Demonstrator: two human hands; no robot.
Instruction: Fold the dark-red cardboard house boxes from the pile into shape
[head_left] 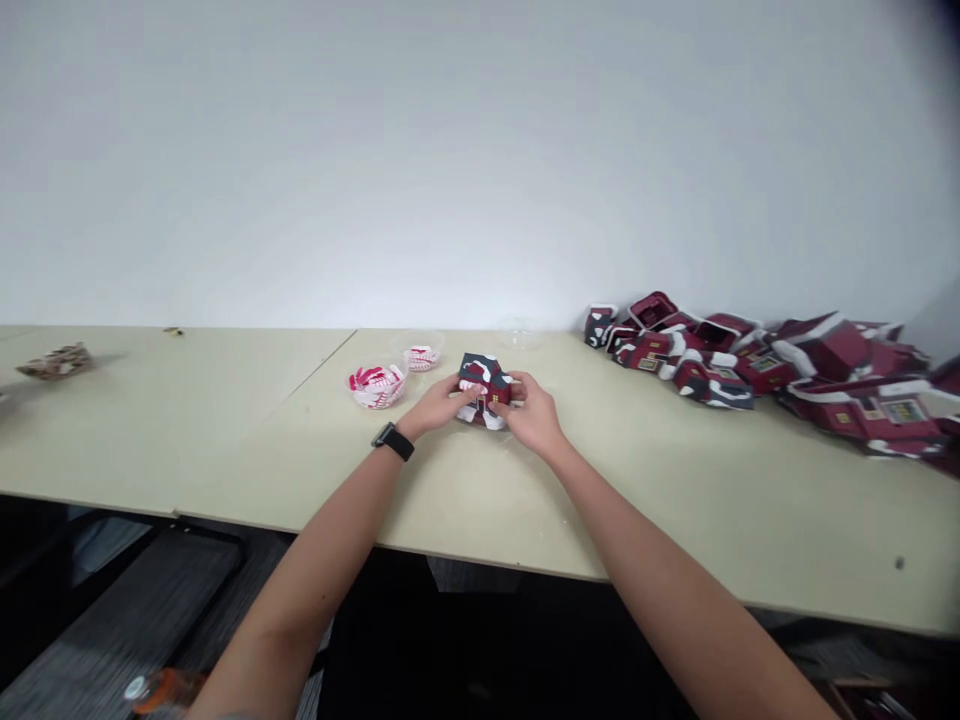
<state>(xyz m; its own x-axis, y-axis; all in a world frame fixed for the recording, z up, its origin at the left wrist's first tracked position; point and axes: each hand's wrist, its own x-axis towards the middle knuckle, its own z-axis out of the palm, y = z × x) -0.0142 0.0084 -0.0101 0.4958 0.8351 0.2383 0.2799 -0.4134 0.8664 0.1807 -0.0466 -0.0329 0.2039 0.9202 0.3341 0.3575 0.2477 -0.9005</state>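
Note:
Between my two hands is a small model house (486,372) with dark red walls, a dark grey roof and white snow-like patches. My left hand (441,402), below a black wristwatch, is closed on the house's left side. On the opposite side, my right hand (534,412) grips the house with thumb and fingers. The house is at the table (465,490); whether its base touches the surface I cannot tell. Left of my hands stand two clear bowls, a nearer bowl (377,386) and a farther bowl (420,352), both holding red and white pieces.
A heap of similar dark red house pieces (757,365) spreads along the right by the wall. Behind my hands is a clear plastic dish (520,334). A brown patterned object (56,361) lies far left. An orange bottle (166,690) is below the table edge.

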